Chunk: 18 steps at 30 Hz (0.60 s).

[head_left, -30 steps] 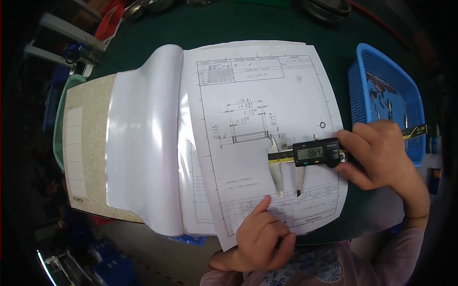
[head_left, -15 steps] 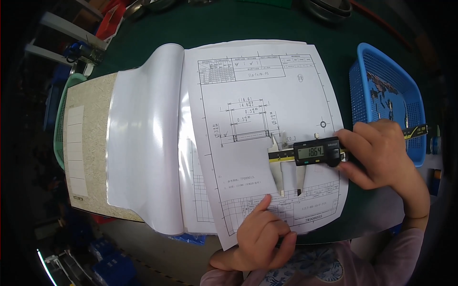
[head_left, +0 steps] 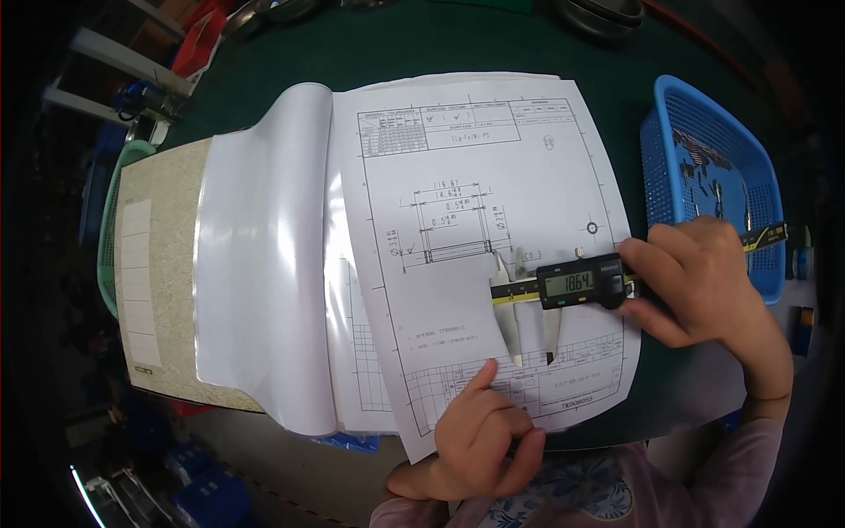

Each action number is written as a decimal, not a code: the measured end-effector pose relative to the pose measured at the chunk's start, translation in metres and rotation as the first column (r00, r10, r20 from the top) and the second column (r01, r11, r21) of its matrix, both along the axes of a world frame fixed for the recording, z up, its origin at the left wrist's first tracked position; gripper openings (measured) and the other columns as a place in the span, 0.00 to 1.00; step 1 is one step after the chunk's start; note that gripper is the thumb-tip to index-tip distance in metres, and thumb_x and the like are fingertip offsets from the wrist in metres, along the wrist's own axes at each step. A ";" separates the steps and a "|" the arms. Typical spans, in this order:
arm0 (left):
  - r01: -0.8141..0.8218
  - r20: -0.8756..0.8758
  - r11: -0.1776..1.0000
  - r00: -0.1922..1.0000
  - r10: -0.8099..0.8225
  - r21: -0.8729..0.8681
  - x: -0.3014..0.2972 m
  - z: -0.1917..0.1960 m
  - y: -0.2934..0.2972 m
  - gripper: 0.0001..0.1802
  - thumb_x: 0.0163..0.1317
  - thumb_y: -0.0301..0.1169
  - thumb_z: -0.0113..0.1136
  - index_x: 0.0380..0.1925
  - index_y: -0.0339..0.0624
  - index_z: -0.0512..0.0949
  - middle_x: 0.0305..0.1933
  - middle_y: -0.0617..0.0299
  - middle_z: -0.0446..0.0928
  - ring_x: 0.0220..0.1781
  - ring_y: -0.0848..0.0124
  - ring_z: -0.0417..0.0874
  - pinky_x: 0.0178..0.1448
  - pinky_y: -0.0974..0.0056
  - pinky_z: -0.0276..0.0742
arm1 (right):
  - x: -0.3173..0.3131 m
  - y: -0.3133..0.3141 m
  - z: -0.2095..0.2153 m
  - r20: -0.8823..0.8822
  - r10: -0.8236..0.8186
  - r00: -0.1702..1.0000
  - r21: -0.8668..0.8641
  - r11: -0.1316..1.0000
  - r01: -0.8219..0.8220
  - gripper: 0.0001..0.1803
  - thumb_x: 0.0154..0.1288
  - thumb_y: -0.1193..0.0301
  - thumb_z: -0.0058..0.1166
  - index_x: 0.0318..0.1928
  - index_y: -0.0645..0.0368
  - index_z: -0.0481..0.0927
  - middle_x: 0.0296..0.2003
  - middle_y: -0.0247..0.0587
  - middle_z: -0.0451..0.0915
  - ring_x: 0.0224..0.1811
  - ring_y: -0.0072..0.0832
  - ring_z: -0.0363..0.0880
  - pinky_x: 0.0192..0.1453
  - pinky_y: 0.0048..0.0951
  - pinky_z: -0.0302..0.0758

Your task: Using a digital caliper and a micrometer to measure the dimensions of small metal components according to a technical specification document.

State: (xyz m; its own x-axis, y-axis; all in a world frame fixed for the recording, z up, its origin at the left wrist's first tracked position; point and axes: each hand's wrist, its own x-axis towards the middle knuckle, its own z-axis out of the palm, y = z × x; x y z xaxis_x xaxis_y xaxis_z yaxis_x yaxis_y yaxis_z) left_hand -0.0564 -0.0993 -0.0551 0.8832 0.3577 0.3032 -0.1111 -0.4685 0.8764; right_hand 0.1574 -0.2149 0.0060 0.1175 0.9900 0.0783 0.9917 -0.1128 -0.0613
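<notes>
My right hand (head_left: 691, 282) is closed round the sliding body of a digital caliper (head_left: 581, 283), with the thumb below and fingers above. Its jaws (head_left: 528, 339) point toward me and stand apart, with nothing seen between them, above a printed technical drawing (head_left: 519, 194). The beam's far end sticks out to the right of the hand. My left hand (head_left: 484, 436) is at the drawing's near edge. One digit points up over the sheet while the other fingers are curled in; whatever they may hold is hidden.
The drawing lies on an opened folder with a clear plastic sleeve (head_left: 264, 264) and tan cover (head_left: 167, 185). To the right, a blue basket (head_left: 656, 150) holds small dark metal parts. Metal bowls (head_left: 607, 13) stand at the back of the green table (head_left: 422, 48). A green basket (head_left: 110, 255) is partly under the folder.
The view has shifted slightly. The caliper's jaws have tipped a little toward me; their gap looks the same. My left hand has stayed in place.
</notes>
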 end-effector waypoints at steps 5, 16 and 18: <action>-0.003 -0.011 1.000 1.000 0.003 -0.001 -0.002 0.002 0.001 0.04 0.43 0.24 0.53 0.17 0.39 0.68 0.16 0.61 0.69 0.19 0.67 0.70 0.56 0.47 0.63 | 0.000 0.001 0.000 -0.003 0.005 1.000 -0.001 1.000 -0.005 0.18 0.41 0.60 0.57 0.31 0.58 0.73 0.16 0.34 0.62 0.12 0.27 0.65 0.15 0.27 0.60; 0.002 -0.126 0.999 0.992 -0.007 -0.043 0.003 0.020 0.005 0.07 0.46 0.20 0.56 0.25 0.40 0.70 0.19 0.62 0.66 0.22 0.68 0.67 0.58 0.50 0.61 | -0.002 -0.025 0.002 0.054 -0.143 0.988 0.196 0.972 0.130 0.19 0.48 0.61 0.56 0.37 0.60 0.72 0.20 0.37 0.69 0.17 0.30 0.70 0.20 0.27 0.64; -0.061 -0.037 0.994 0.998 0.058 -0.089 0.001 0.023 -0.003 0.07 0.46 0.20 0.56 0.26 0.39 0.70 0.18 0.63 0.65 0.21 0.70 0.66 0.55 0.54 0.64 | -0.003 -0.039 0.006 0.027 -0.157 0.987 0.267 0.953 0.144 0.19 0.47 0.62 0.57 0.37 0.61 0.73 0.20 0.38 0.70 0.17 0.30 0.69 0.20 0.27 0.64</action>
